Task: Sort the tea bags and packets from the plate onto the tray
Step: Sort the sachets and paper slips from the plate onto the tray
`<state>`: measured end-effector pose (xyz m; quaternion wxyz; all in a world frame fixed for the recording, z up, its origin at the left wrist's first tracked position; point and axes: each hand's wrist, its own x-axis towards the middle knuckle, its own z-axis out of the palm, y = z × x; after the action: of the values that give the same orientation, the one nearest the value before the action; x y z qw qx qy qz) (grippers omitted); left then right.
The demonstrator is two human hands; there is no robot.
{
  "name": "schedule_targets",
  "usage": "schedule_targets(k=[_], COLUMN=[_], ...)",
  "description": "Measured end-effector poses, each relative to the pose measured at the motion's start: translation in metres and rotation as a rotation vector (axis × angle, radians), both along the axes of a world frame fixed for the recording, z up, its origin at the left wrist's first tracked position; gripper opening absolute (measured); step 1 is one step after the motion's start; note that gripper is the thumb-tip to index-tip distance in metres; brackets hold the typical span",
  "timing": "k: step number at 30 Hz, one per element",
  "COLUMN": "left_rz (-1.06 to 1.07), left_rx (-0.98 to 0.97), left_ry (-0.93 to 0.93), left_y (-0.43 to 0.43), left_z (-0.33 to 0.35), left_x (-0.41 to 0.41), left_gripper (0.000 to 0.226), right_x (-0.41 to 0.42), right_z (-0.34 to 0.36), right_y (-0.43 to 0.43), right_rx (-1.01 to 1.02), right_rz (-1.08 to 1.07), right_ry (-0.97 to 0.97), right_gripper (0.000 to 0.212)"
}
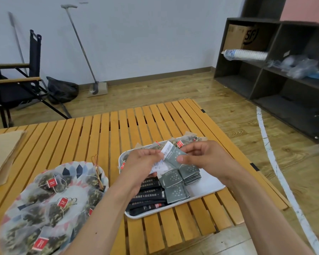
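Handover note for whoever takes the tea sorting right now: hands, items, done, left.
Left hand and right hand: both over the tray, sharing a grip on one grey-green packet with a white packet behind it.
Tray: black stick packets at the near left, grey-green packets stacked in the middle, tea bags along the far edge.
Done: most packets grouped.
Left: place the held packets; many mesh tea bags still on the patterned plate.

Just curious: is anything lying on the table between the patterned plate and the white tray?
Almost bare slats in the head view; only a small tan cord loop by the plate rim, left of the tray.
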<state>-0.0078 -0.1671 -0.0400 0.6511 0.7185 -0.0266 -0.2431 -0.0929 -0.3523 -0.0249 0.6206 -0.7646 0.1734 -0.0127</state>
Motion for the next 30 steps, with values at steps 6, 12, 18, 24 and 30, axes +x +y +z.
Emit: schedule_targets(k=[6,12,18,24,30], left_rz=[0.004,-0.095,-0.166,-0.048,0.017], left_rx=[0.061,0.038,0.104,0.183,0.115], left_ry=[-0.136,-0.056,-0.054,-0.236,-0.148], left_y=[-0.007,-0.007,-0.01,-0.021,-0.023], left_z=[-0.003,0.0,-0.001,-0.002,-0.004], left_x=[-0.004,-0.006,-0.009,-0.014,-0.013], left_gripper=[0.011,0.027,0.026,0.009,0.024], right_x=[0.0,-0.003,-0.005,-0.007,-0.01], right_z=[0.002,0.003,0.003,0.001,-0.002], right_y=[0.001,0.002,-0.002,-0.01,-0.015], right_rx=[0.046,0.146,0.095,-0.03,-0.071], right_rz=[-0.15,-0.159,-0.196,-0.263,-0.26], right_ry=[0.033,0.083,0.149,0.201,0.271], right_gripper=[0.021,0.026,0.028,0.025,0.021])
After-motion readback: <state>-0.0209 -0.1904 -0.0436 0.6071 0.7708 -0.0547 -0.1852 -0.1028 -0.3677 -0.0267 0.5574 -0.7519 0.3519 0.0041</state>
